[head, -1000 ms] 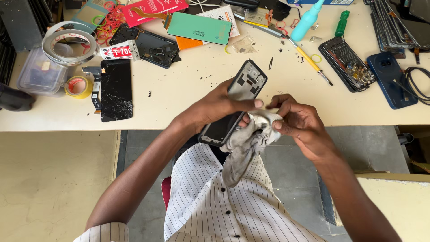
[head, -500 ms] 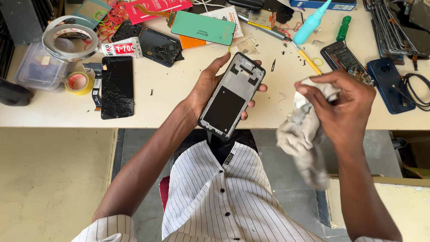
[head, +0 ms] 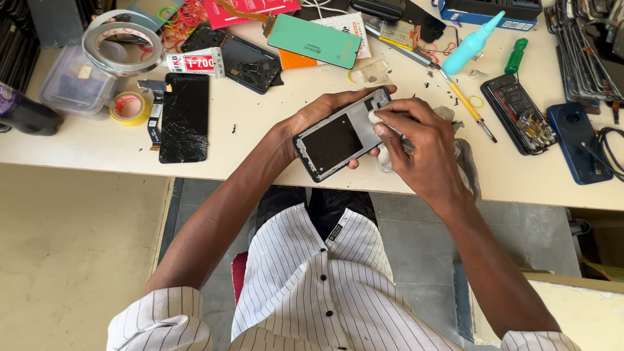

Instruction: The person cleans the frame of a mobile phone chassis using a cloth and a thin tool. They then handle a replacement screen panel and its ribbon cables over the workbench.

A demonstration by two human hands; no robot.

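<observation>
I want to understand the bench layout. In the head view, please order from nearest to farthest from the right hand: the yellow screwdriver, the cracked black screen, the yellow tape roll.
1. Yellow screwdriver: just beyond the right hand.
2. Cracked black screen: far across, on the person's left.
3. Yellow tape roll: farther left still.

Glossy dark phone frame [head: 341, 134], seemingly plastic; soft grey cloth [head: 463, 159].

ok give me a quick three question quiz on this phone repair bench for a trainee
1. True or false: the left hand holds the phone frame above the table.
2. What does the right hand press on the frame? A) grey cloth B) yellow tape roll C) green screwdriver
3. Which side of the frame is the cracked black screen on?

Key: 1 true; 2 A; 3 the person's left.
</observation>
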